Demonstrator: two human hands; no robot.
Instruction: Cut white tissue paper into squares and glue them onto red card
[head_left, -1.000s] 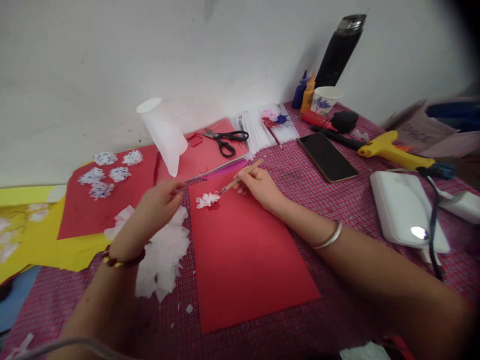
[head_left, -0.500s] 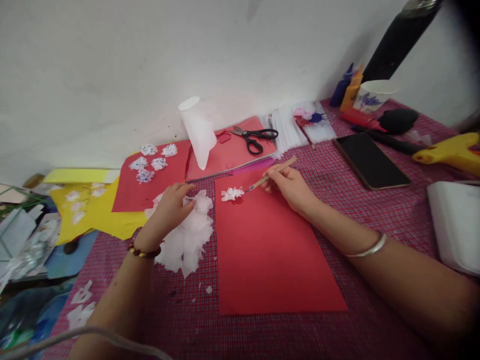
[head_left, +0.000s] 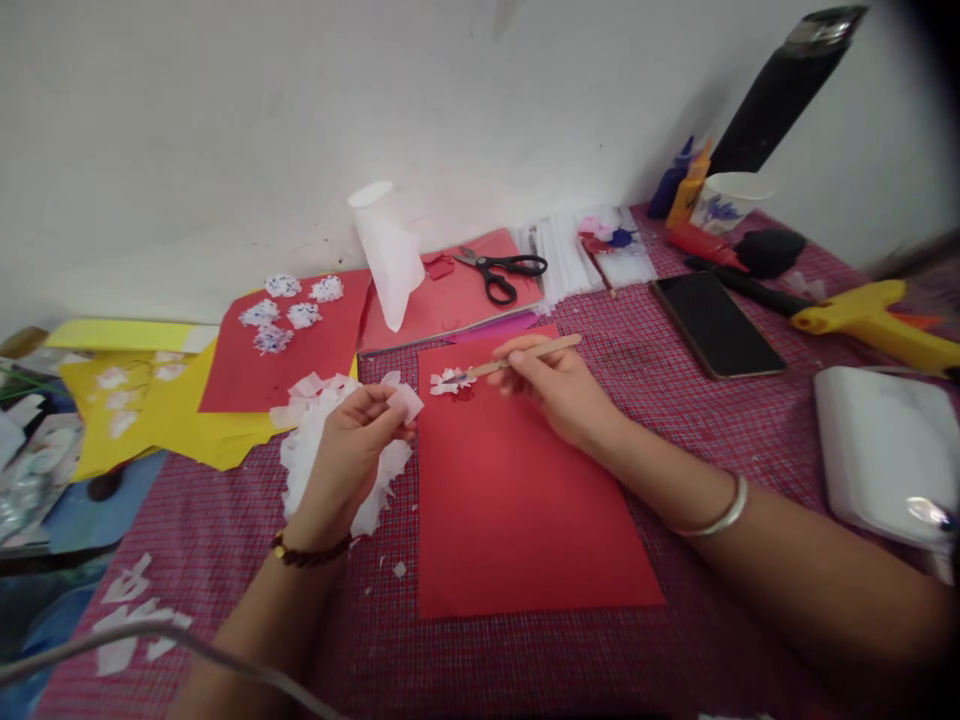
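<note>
Pinched in my left hand (head_left: pixel 358 440) is a small square of white tissue paper (head_left: pixel 406 402). Below that hand lies a pile of similar white tissue squares (head_left: pixel 304 470), partly covered by it. My right hand (head_left: pixel 555 390) grips a thin wooden stick (head_left: pixel 551 347), whose dark tip reaches the little white tissue cluster (head_left: pixel 452 381). The cluster sits near the top left of a red paper sheet (head_left: pixel 525 510), with a wet-looking spot beside it.
Behind lie black-handled scissors (head_left: pixel 501 275) and a rolled white paper cone (head_left: pixel 388 255). Several tissue puffs (head_left: pixel 274 339) sit on another red sheet (head_left: pixel 225 385) at left. At right are a phone (head_left: pixel 716 325), a yellow glue gun (head_left: pixel 862 315) and a white box-shaped device (head_left: pixel 885 450).
My left hand has gone from hovering empty to holding a tissue square taken at the pile. The stick's tip has moved left onto the white cluster. The camera view has shifted too.
</note>
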